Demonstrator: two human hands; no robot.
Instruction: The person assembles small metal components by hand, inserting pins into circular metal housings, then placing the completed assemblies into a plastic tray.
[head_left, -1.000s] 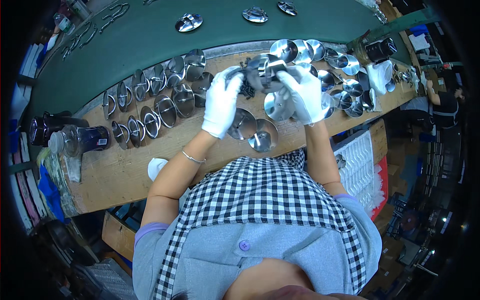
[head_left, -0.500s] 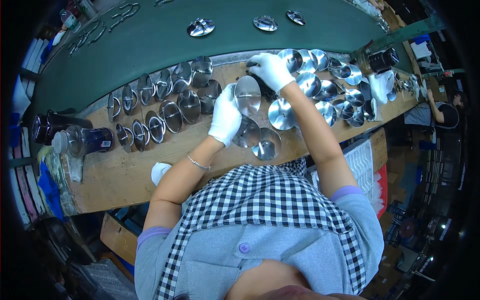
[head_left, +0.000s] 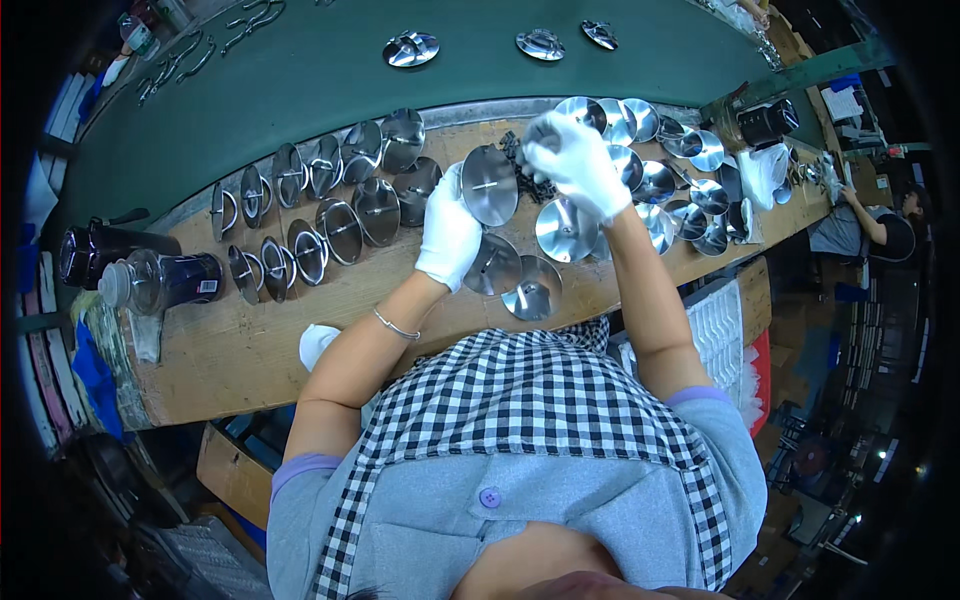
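Note:
Both my hands wear white gloves. My left hand (head_left: 449, 228) grips a round steel lid (head_left: 490, 186) by its edge, tilted up, with a short bar at its centre. Just right of it lies a heap of small black pieces (head_left: 535, 180). Above the heap's right side is my right hand (head_left: 580, 165), slightly blurred, its fingers curled together; what they hold, if anything, is hidden. Two lids, one plain-looking disc (head_left: 533, 288) and another beside it, lie below my left hand. A shiny disc (head_left: 566, 229) rests under my right wrist.
Rows of steel lids with bars (head_left: 341, 232) stand at the left of the wooden bench (head_left: 230, 360); more shiny lids (head_left: 655, 182) lie right. Beyond runs a green belt (head_left: 300, 90) carrying lids (head_left: 411, 48) and curved handles. Jars (head_left: 165, 280) stand far left. A co-worker (head_left: 870, 232) sits far right.
My right hand has drawn back from the black heap, moving right and slightly nearer. The lid in my left hand has turned a little. The lids on the belt have shifted right.

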